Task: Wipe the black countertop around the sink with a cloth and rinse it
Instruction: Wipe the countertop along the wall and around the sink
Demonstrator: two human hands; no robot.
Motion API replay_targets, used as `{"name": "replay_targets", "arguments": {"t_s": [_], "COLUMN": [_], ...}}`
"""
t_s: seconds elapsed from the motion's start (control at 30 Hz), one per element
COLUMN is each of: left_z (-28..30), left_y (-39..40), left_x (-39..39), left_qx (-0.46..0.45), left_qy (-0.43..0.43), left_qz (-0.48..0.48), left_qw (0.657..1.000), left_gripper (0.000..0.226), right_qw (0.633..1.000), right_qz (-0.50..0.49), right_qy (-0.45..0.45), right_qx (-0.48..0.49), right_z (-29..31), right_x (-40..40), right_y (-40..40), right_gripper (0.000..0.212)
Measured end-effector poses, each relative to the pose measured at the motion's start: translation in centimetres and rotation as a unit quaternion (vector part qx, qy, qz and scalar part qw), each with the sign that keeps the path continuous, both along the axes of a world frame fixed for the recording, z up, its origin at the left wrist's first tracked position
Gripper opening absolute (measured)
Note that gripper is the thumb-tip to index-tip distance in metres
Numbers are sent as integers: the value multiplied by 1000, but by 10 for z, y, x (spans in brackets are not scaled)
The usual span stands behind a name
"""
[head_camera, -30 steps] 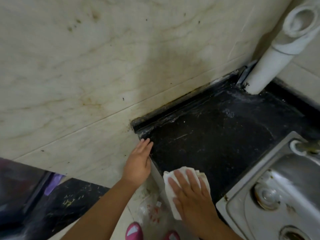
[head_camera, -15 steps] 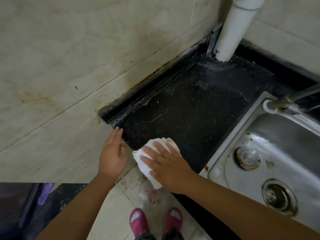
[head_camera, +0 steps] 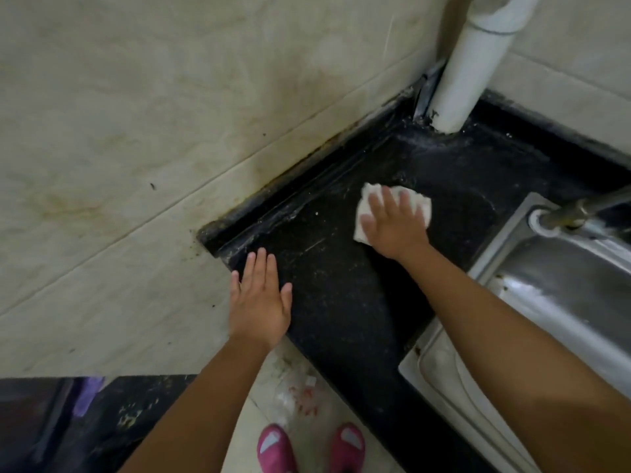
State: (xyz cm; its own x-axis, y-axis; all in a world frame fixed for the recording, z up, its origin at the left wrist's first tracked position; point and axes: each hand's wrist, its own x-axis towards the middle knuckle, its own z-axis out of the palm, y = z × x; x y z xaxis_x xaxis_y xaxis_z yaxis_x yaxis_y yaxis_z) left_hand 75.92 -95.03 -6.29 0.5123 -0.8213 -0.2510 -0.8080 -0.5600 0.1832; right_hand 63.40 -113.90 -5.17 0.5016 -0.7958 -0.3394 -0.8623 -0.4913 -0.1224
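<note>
The black countertop runs from the tiled wall on the left to the steel sink on the right. A white cloth lies flat on the counter's middle, towards the back. My right hand presses on the cloth with straight, spread fingers. My left hand rests flat on the counter's front left corner, fingers straight, holding nothing.
A white drain pipe stands in the back corner. A metal tap reaches over the sink's back rim. Stained beige wall tiles border the counter on the left. Pink shoes stand on the floor below the counter edge.
My right hand has slid the cloth from the counter's front edge towards the back. My left hand has moved from the corner's side onto the counter top.
</note>
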Motion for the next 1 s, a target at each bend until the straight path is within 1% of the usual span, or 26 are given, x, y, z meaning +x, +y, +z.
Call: {"name": "replay_targets", "arguments": {"t_s": [0.07,0.13,0.17,0.23,0.27,0.3,0.37,0.4,0.47,0.53,0.57,0.63,0.67,0.73,0.77,0.8,0.87,0.93,1.0], "left_z": [-2,-3,-3,1,4,8,14,16,18,19,19,18,17,15,14,12,8,4,2], "left_y": [0,2,4,12,18,23,31,33,34,29,26,16,10,-2,-6,-9,-11,-11,-11], "left_x": [0,4,7,12,15,18,21,23,26,26,24,17,13,4,-2,-8,-17,-20,-20], "left_qx": [-6,-35,-69,-162,-208,-241,-258,-246,-201,-154,-137,-112,-102,-96,-92,-82,-50,-29,-21], "left_qy": [14,60,104,187,205,205,188,183,163,145,138,116,100,72,58,43,10,-12,-19], "left_qz": [1,-2,-1,13,27,37,40,35,27,19,13,-2,-11,-24,-26,-30,-31,-35,-35], "left_qw": [1000,998,992,969,956,948,947,951,966,977,981,987,990,993,994,995,998,999,999], "left_gripper": [55,54,54,57,59,57,52,49,46,47,48,49,49,49,49,50,52,53,54], "right_qw": [997,985,974,949,933,918,898,888,878,899,915,947,957,972,981,986,992,997,999], "right_qz": [78,169,218,310,354,392,437,455,469,430,393,316,282,229,191,160,113,66,27], "right_qy": [3,13,19,14,0,-17,-53,-67,-94,-85,-88,-65,-57,-35,-10,15,38,40,34], "right_qx": [-19,-42,-52,-60,-68,-62,-12,-3,-20,12,11,0,17,30,38,34,30,21,20], "right_z": [-2,-1,0,4,6,4,1,-2,-7,-6,-7,2,6,6,9,9,8,8,6], "right_x": [30,49,53,50,46,39,21,10,-15,-44,-57,-69,-69,-63,-56,-53,-54,-60,-62], "right_y": [4,19,29,60,76,94,126,139,155,159,157,150,143,120,105,87,50,27,27], "right_gripper": [53,53,54,54,54,54,50,47,38,41,45,53,59,57,56,57,56,55,55]}}
